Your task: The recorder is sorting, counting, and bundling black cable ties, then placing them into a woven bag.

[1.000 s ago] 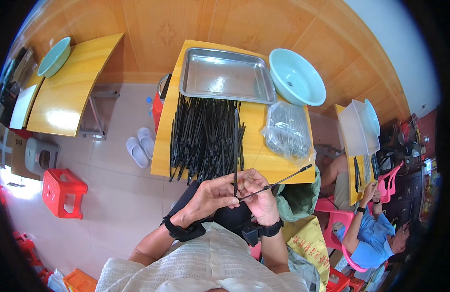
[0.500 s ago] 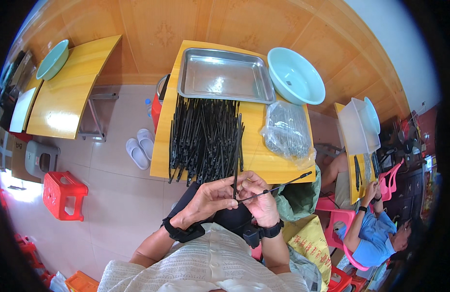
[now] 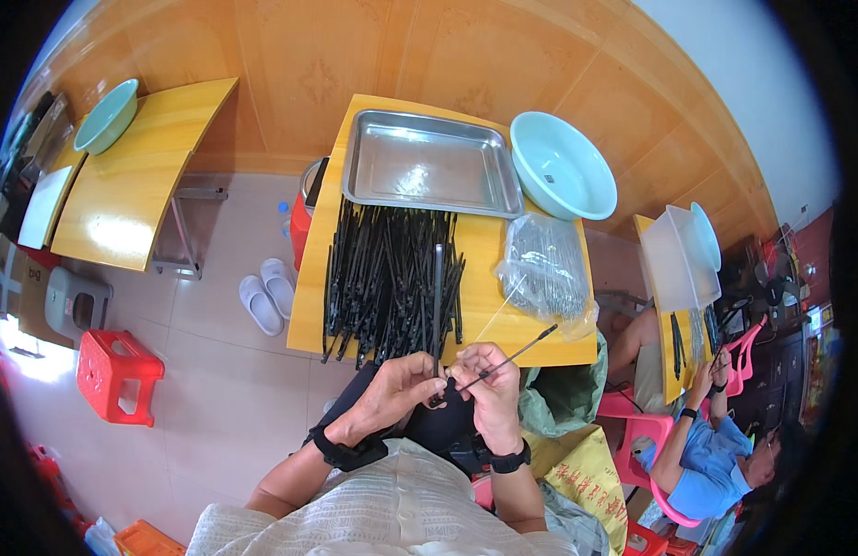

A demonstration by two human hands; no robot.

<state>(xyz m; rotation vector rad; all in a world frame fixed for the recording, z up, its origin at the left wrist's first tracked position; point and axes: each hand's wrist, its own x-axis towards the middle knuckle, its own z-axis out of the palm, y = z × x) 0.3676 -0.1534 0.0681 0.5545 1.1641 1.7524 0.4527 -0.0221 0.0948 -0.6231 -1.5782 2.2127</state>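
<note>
Left hand (image 3: 398,391) pinches a black strip (image 3: 437,301), fingers curled; right hand (image 3: 492,397) pinches a slanted thin black rod (image 3: 523,354), pale wire (image 3: 500,312) rising by its fingertips. Both items sit near yellow table (image 3: 484,269), close to black strip pile (image 3: 389,278). Good handling: steady left pinch, light right fingertips, wire untangled.

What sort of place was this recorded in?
Probably a small workroom for handwork: a heap of black strips and a metal tray share a yellow table, while a co-worker sits at another table.
</note>
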